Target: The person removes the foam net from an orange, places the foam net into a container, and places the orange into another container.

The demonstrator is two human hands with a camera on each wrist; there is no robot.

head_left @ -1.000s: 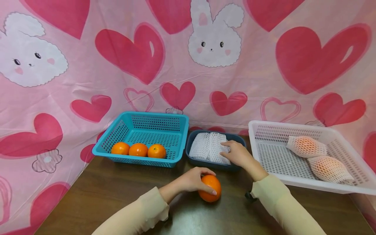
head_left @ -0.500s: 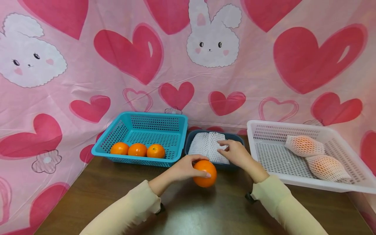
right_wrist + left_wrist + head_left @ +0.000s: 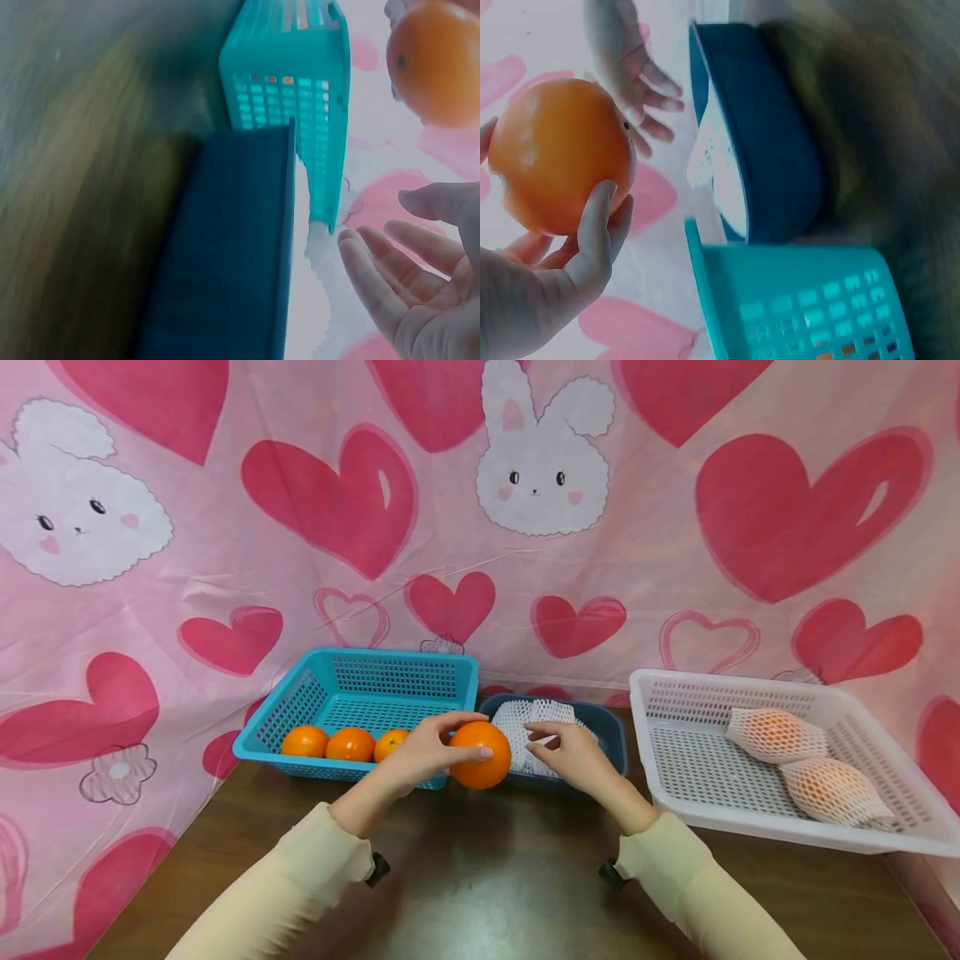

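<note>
My left hand (image 3: 423, 752) grips an orange (image 3: 482, 757) from its left side, thumb across the front, lifted at the height of the basket rims. The same orange (image 3: 562, 157) fills much of the left wrist view, its small dark stem spot facing the right hand. Over the dark blue basket (image 3: 617, 739) hovers my right hand (image 3: 576, 758), its fingers parted and relaxed with nothing between them. White foam net sleeves (image 3: 513, 717) lie in that basket just behind the fingers. In the right wrist view the right hand (image 3: 427, 277) is apart from the orange.
To the left, a teal basket (image 3: 390, 656) carries 3 bare oranges (image 3: 350, 745) along its front. At right, a white basket (image 3: 697, 814) contains two oranges in foam nets (image 3: 776, 735). Behind hangs a pink cloth (image 3: 480, 552) with hearts and rabbits, above the brown table (image 3: 480, 893).
My left hand has raised the orange off the table and brought it up and to the left. My right hand has drawn back slightly left from the foam sleeves.
</note>
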